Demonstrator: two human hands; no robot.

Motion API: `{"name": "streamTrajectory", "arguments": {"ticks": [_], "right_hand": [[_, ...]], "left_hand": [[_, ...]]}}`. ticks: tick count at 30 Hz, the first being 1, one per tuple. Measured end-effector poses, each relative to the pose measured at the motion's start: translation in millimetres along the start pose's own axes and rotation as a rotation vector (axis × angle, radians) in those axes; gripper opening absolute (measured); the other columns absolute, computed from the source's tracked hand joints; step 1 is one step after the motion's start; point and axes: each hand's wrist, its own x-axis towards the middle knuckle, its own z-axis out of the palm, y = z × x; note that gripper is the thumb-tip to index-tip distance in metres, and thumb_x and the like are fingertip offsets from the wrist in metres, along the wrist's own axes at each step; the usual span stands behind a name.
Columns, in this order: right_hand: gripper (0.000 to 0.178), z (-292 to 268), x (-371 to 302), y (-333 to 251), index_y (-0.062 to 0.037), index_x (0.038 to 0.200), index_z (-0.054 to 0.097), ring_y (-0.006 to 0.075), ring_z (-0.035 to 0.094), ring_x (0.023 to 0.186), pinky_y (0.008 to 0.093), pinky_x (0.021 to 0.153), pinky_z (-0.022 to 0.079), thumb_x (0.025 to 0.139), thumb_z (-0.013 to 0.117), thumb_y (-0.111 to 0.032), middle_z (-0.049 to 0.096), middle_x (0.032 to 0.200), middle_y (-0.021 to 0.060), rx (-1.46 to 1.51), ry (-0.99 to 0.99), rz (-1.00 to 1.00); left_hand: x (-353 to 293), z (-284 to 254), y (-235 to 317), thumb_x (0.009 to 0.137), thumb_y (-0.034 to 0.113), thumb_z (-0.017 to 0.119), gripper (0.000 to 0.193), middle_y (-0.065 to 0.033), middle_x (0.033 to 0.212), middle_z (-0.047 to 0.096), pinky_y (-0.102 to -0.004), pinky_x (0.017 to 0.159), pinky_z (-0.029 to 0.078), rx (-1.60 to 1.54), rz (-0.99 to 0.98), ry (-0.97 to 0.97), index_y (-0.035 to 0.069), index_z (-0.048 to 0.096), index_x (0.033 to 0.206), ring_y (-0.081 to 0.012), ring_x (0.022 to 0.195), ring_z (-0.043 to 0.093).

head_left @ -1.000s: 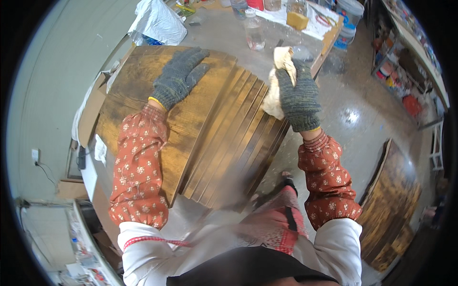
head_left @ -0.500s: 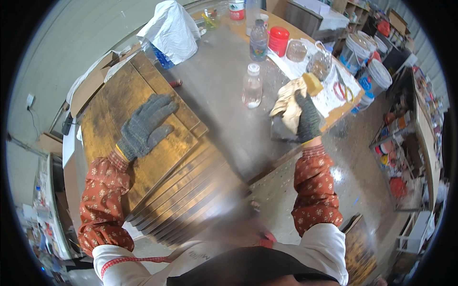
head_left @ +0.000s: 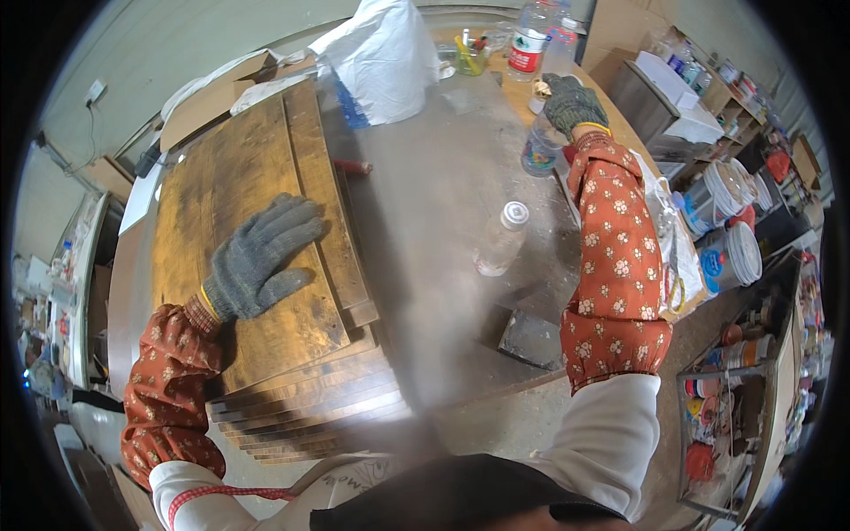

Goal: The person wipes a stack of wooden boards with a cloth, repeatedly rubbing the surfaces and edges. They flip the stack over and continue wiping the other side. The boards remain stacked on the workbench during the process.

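My left hand (head_left: 266,257), in a grey knit glove, lies flat with fingers apart on the top board (head_left: 212,177) of a stack of brown, dark-stained wooden boards. Across the table, my gloved right hand (head_left: 574,104) is closed at a small white cup (head_left: 537,103). A bit of tan cloth (head_left: 542,88) shows at its fingertips, right over the cup's mouth; the rest is hidden by the hand. Just below that hand stands a clear plastic bottle (head_left: 540,150). Nearer to me is a white-capped clear bottle (head_left: 503,241) with some liquid.
A dark rectangular block (head_left: 529,339) lies near the table's front edge. White cloth drapes over a blue container (head_left: 354,106) at the back. A large red-labelled bottle (head_left: 527,51) stands beyond my right hand. White buckets (head_left: 730,257) and a cluttered shelf (head_left: 708,425) are at the right.
My right hand has moved away from me with the tan cloth, from the table's right front edge to the small cup at the back. My left hand stays on the boards. The view has shifted.
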Motion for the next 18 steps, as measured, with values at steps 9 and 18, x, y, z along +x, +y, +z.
{"name": "streamTrajectory", "arguments": {"ticks": [9, 18], "right_hand": [[0.03, 13.6, -18.8, -4.3, -0.0158, 0.11, 0.062, 0.04, 0.063, 0.096, 0.0481, 0.081, 0.051, 0.083, 0.057, -0.028, 0.061, 0.113, 0.0221, 0.133, 0.078, -0.251], [0.032, -118.1, -128.3, 85.7, -0.0021, 0.108, 0.06, 0.0222, 0.066, 0.08, 0.0331, 0.068, 0.052, 0.095, 0.054, -0.031, 0.068, 0.096, 0.0132, 1.243, 0.688, 0.004]], "left_hand": [[-4.8, -3.1, -3.6, 0.095, 0.04, 0.054, 0.053, -0.0203, 0.136, 0.05, -0.0492, 0.114, 0.029, 0.008, -0.01, 0.012, 0.005, 0.051, 0.134, -0.0377, 0.131, 0.044], [-12.5, -5.3, 1.7, 0.095, 0.039, 0.054, 0.052, -0.0169, 0.142, 0.046, -0.0482, 0.114, 0.029, 0.003, -0.044, -0.014, 0.007, 0.05, 0.136, -0.0381, 0.136, 0.038]]}}
